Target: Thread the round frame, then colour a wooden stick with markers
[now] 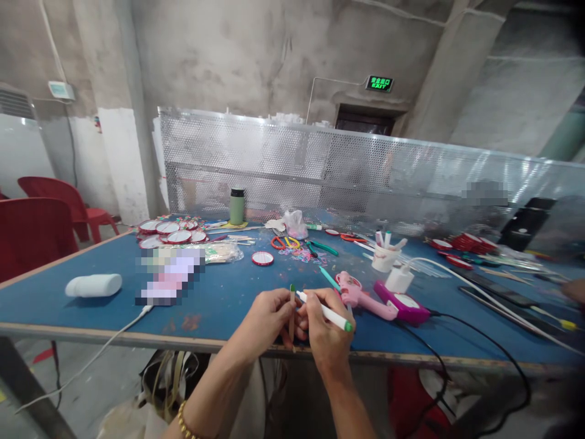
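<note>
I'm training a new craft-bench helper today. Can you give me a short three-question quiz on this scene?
1. True or false: the left hand holds a wooden stick upright.
2. What does the right hand hold? A) scissors B) a white marker with a green end C) the pink glue gun
3. What colour is the table top?

Key: 1 true; 2 B; 3 blue.

The stick [292, 314] looks like pale wood with a green tip. The marker [325, 311] is smooth white plastic. The pink glue gun [361, 297] is shiny plastic. The blue table [219, 292] looks dull and scuffed.
</note>
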The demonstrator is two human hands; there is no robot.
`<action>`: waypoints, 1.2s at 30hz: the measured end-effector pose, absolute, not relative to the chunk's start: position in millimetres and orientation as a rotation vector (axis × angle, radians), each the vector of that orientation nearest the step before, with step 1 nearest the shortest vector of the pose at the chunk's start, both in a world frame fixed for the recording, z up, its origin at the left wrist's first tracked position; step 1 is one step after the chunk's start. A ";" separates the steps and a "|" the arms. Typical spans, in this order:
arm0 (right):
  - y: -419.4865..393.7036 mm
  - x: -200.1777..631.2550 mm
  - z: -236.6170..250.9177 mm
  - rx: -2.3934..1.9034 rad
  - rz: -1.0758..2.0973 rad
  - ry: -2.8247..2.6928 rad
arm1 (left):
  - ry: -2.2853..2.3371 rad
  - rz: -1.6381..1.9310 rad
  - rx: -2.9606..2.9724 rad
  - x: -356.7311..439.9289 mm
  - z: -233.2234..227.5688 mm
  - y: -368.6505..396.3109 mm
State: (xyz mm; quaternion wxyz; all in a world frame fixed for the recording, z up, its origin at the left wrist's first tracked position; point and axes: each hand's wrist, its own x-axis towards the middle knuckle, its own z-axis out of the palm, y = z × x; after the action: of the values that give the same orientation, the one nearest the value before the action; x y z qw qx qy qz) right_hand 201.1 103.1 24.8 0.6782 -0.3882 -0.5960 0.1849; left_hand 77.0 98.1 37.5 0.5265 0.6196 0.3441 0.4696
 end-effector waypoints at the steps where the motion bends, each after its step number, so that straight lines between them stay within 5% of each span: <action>1: 102.6 200.9 25.4 -0.870 0.413 -1.337 | 0.820 1.123 1.483 77.1 37.5 98.2; 36: 101.5 203.1 24.3 -0.876 0.382 -1.420 | 0.826 1.149 1.491 76.5 33.6 100.7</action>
State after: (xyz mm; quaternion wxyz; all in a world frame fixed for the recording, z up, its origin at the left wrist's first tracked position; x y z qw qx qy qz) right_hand 203.1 101.5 24.3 0.6556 -0.3863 -0.6266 0.1686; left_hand 76.5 100.7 33.6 0.5168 0.6209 0.3442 0.4785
